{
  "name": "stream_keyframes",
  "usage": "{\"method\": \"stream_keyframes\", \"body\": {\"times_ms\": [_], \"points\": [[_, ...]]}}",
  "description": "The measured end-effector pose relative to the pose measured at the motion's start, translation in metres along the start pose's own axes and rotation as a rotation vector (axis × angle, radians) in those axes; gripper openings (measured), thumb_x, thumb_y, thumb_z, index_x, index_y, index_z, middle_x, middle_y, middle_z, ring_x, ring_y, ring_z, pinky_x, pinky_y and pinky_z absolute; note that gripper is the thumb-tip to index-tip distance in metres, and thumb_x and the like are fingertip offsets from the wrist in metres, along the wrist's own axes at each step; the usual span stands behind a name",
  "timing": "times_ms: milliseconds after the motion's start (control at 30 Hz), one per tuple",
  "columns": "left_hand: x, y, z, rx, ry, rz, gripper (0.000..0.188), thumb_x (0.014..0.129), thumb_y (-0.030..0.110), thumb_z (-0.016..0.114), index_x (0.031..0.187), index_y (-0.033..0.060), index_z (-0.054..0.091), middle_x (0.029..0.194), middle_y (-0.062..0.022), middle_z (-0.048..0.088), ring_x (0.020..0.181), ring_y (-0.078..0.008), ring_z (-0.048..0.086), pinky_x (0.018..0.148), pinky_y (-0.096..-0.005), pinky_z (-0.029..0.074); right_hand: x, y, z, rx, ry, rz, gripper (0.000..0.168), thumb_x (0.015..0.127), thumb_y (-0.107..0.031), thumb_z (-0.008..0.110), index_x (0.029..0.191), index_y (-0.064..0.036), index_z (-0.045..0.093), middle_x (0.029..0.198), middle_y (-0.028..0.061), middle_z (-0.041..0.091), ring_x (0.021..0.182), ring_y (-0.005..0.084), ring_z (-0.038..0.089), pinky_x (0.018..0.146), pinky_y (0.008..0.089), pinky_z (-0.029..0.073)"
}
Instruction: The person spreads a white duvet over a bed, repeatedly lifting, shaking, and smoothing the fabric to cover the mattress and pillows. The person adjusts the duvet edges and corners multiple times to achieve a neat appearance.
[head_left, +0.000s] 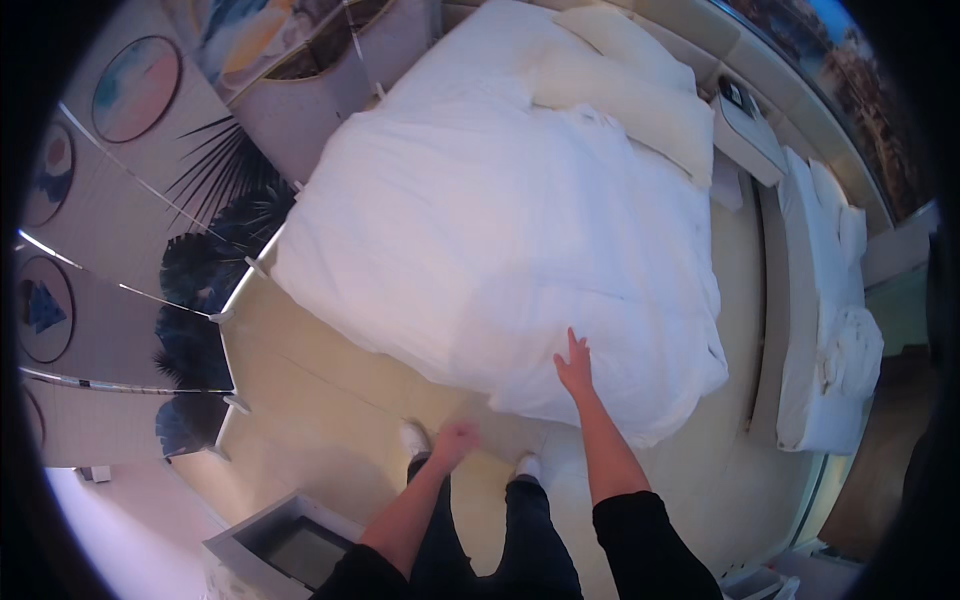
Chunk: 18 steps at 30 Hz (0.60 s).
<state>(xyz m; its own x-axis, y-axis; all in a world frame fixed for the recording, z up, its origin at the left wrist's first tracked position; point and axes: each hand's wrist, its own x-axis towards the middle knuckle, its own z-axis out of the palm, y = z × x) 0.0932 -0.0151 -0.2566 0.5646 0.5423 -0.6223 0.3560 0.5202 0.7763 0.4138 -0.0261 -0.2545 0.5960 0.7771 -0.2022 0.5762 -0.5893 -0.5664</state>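
Note:
A bed with a white duvet (480, 225) spreads out before me, its near edge hanging unevenly towards the floor. Cream pillows (630, 97) lie at the far end, against the padded headboard. My right hand (574, 366) is over the near part of the duvet with its fingers apart and nothing in them; whether it touches the cloth I cannot tell. Lower and to the left, above the floor near my shoes, is my left hand (457, 441). It is blurred, with its fingers curled, and no object shows in it.
To the right stands a second, narrower bed (802, 360) with bunched white bedding. A white bedside cabinet (750, 139) sits between the beds. Folding decorated panels (135, 202) with small feet line the left. A grey open-topped unit (262, 517) is by my left leg.

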Motion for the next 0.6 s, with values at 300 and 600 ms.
{"method": "stream_keyframes", "body": {"times_ms": [300, 600], "points": [[-0.070, 0.081, -0.176, -0.345, 0.177, -0.116, 0.020, 0.080, 0.007, 0.052, 0.097, 0.0008, 0.059, 0.079, -0.0044, 0.060, 0.066, -0.0111, 0.056, 0.059, -0.0244, 0.045, 0.063, -0.206, 0.117, 0.162, -0.308, 0.127, 0.074, 0.079, -0.031, 0.057, 0.138, -0.013, 0.017, 0.135, 0.0336, 0.015, 0.128, 0.0430, 0.015, 0.103, 0.0409, 0.024], [-0.004, 0.157, -0.321, -0.167, 0.091, -0.047, 0.026, 0.085, 0.006, 0.044, 0.108, 0.0033, 0.055, 0.088, -0.0094, 0.062, 0.074, -0.0147, 0.059, 0.066, -0.0254, 0.048, 0.140, -0.321, 0.200, 0.148, -0.181, -0.015, 0.073, 0.079, -0.034, 0.056, 0.138, -0.016, 0.017, 0.137, 0.0301, 0.016, 0.130, 0.0365, 0.017, 0.103, 0.0393, 0.024]]}}
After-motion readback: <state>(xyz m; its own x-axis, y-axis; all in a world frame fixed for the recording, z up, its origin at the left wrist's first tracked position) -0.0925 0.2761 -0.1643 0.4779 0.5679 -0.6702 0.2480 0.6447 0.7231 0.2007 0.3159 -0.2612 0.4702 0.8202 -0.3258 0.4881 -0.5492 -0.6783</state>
